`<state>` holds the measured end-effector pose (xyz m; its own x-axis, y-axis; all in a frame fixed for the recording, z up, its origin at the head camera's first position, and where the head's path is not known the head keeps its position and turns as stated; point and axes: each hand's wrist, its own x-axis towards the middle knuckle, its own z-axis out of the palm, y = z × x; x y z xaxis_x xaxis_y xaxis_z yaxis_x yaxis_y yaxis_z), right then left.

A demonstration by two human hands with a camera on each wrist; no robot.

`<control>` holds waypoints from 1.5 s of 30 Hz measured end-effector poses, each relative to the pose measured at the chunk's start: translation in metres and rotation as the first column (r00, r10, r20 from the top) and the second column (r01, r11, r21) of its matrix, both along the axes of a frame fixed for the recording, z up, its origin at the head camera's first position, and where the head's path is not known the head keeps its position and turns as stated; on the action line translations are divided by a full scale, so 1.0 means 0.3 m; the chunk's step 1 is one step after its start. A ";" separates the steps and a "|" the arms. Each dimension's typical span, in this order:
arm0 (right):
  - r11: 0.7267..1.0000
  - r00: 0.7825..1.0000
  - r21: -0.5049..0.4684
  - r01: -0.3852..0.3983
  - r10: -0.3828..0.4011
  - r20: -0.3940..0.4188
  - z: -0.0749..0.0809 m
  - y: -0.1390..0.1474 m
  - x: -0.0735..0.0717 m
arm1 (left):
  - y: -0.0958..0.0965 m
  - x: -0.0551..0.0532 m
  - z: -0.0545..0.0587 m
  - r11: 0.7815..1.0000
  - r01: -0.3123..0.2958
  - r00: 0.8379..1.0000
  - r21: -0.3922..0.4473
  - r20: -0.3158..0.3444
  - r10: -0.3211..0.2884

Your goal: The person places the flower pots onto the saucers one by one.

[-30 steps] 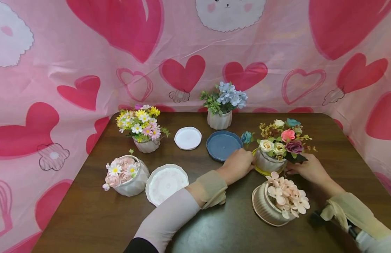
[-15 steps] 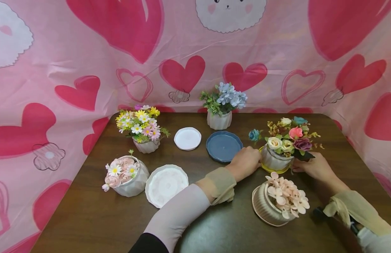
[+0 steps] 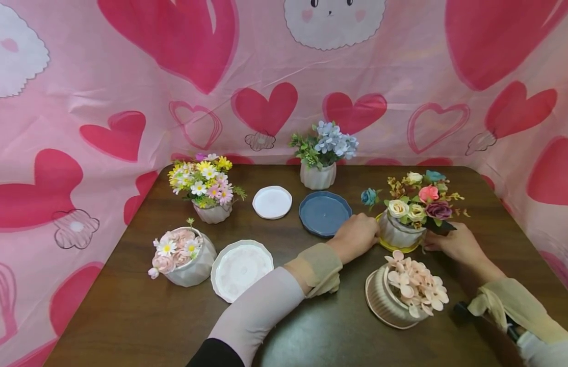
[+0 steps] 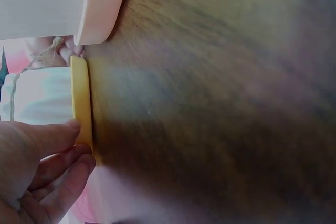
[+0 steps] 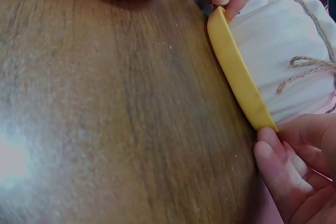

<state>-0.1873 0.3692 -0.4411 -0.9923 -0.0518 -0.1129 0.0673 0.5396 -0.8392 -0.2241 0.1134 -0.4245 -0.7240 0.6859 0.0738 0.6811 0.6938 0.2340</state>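
Note:
On the right of the table stands a white pot (image 3: 400,232) of mixed artificial roses (image 3: 419,204), a cord tied round it. It rests on a yellow saucer (image 3: 405,249). My left hand (image 3: 357,235) pinches the saucer's left rim; in the left wrist view its thumb (image 4: 60,134) lies against the yellow edge. With my right hand (image 3: 456,244) I pinch the opposite rim, shown closely in the right wrist view, fingertips (image 5: 270,148) low by the table. In front of it, a ribbed pot (image 3: 389,298) of peach flowers (image 3: 419,285) stands on a pale pink saucer (image 3: 373,308).
A blue saucer (image 3: 325,214), a small white saucer (image 3: 272,202) and a larger white saucer (image 3: 242,270) lie mid-table. Pots of daisies (image 3: 212,211), pink roses (image 3: 194,265) and blue flowers (image 3: 318,176) stand at left and back. Pink cloth (image 3: 284,66) hangs behind.
Both hands have moved the yellow saucer and its rose pot a short way to the right. Over the last half second they have stayed almost still.

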 end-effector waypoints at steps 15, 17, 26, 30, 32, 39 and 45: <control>1.000 1.000 0.021 0.010 -0.010 -0.019 -0.010 -0.013 0.018 | -0.042 0.007 0.008 0.998 0.062 0.997 -0.006 0.049 -0.062; 0.999 1.000 0.033 0.010 -0.009 -0.029 -0.010 -0.013 0.020 | -0.055 0.005 0.014 0.998 0.067 0.996 0.013 0.064 -0.068; 0.997 0.999 0.073 0.002 0.001 -0.034 -0.021 -0.013 0.027 | -0.113 0.003 0.051 0.996 0.076 0.995 0.034 0.063 -0.079; 0.998 0.999 0.060 -0.005 0.008 -0.049 -0.019 -0.017 0.034 | -0.153 0.000 0.068 0.997 0.067 0.996 0.029 0.064 -0.069; 0.998 0.999 0.054 -0.006 0.009 -0.047 -0.014 -0.018 0.038 | -0.173 -0.004 0.078 0.998 0.063 0.996 0.026 0.062 -0.064; 0.990 1.000 0.143 -0.013 0.010 0.025 0.002 -0.014 0.063 | -0.267 -0.032 0.095 0.997 0.069 0.998 0.043 0.006 -0.069; 0.980 0.998 0.197 -0.017 0.027 -0.049 0.026 -0.021 0.111 | -0.373 -0.083 0.106 0.994 -0.019 1.000 0.112 0.003 0.018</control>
